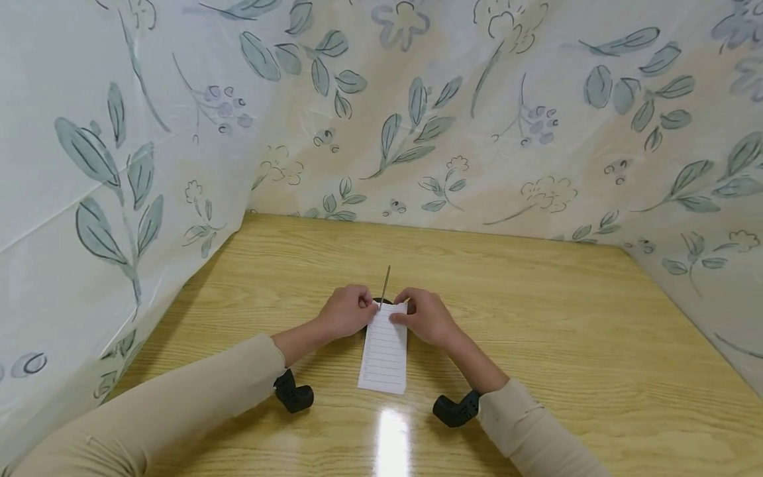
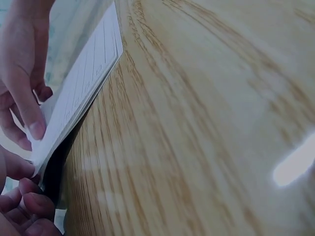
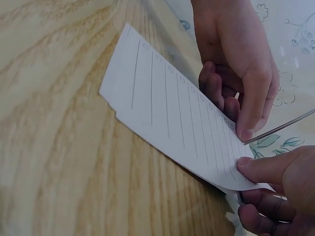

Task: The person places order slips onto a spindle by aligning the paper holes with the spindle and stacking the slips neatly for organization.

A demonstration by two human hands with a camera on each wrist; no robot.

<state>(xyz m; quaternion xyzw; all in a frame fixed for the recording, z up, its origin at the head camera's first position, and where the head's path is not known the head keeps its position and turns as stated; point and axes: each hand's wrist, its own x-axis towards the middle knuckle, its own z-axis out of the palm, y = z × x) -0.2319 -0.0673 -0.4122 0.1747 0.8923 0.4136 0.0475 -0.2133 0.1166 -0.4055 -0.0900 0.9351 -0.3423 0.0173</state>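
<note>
A stack of white lined note paper [image 1: 384, 358] with small checkboxes down one side lies at the middle of the table. Through its top end stands a thin metal spike [image 1: 387, 283], leaning slightly right in the head view. Part of a round black base [image 1: 381, 301] peeks out behind the paper. My left hand [image 1: 348, 311] pinches the paper's top left corner, thumb close beside the spike. At the top right corner my right hand [image 1: 426, 318] holds the sheet between thumb on top and fingers underneath. Seen from the right wrist, the paper [image 3: 167, 113] slopes above the wood.
The wood-grain table [image 1: 566, 331] is bounded at the back and sides by a leaf-and-flower patterned sheet [image 1: 417, 132]. A black wrist mount [image 1: 293, 392] sits under the left sleeve, another black mount [image 1: 456, 409] by the right. Light glares on the near tabletop.
</note>
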